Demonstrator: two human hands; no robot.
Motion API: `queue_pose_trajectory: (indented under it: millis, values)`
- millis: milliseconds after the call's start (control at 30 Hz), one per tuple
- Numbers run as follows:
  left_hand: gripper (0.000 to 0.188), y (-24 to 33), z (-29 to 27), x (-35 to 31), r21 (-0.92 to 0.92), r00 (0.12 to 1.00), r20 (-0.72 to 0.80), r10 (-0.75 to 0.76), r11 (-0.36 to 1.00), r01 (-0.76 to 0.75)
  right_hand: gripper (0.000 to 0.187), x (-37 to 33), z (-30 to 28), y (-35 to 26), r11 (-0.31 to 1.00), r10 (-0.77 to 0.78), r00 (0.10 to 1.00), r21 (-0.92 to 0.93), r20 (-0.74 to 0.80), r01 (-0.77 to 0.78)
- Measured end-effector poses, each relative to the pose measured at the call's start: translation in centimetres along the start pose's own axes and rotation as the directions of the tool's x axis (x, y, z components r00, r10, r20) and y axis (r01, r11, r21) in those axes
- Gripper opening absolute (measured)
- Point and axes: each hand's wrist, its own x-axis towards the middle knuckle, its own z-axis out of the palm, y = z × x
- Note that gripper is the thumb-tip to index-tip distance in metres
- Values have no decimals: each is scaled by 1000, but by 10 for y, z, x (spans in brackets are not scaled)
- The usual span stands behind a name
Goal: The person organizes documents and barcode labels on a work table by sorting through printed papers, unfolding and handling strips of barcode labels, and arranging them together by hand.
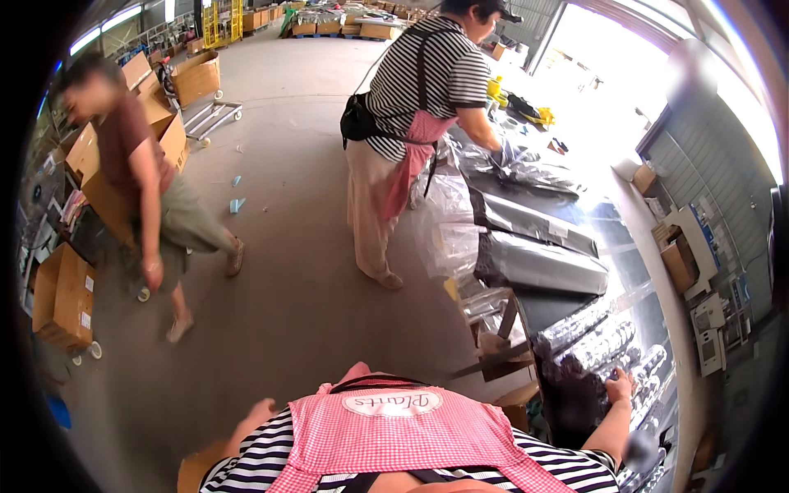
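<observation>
Right hand (620,386) — at the shiny, clear-wrapped rolls (596,349) on the table's (631,287) near end, fingers curled; cannot tell whether it grips 1. Left hand (260,412) — low beside the body, well apart from the table, blurred; cannot tell whether it holds anything. Wrapped packages (542,263), black, 2: farther along the table, side by side, 1 bearing a small pale label (559,230). Wearer's apron (460,423), pink check: white oval patch (392,402), dark lettering upside down in this view. Cardboard box (62,287), far left: 2 white labels (85,320), print too small to read.
</observation>
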Motion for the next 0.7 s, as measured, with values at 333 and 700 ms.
queue_pose_trajectory:
  millis: [333, 700]
  values:
    - [56, 247, -81, 172, 581, 990, 104, 93, 802, -137, 23, -62, -12, -387, 545, -322, 614, 389, -721, 743]
    - [52, 135, -249, 171, 325, 812, -339, -474, 751, 574, 38, -150, 16, -914, -447, -891, -392, 582, -227, 679]
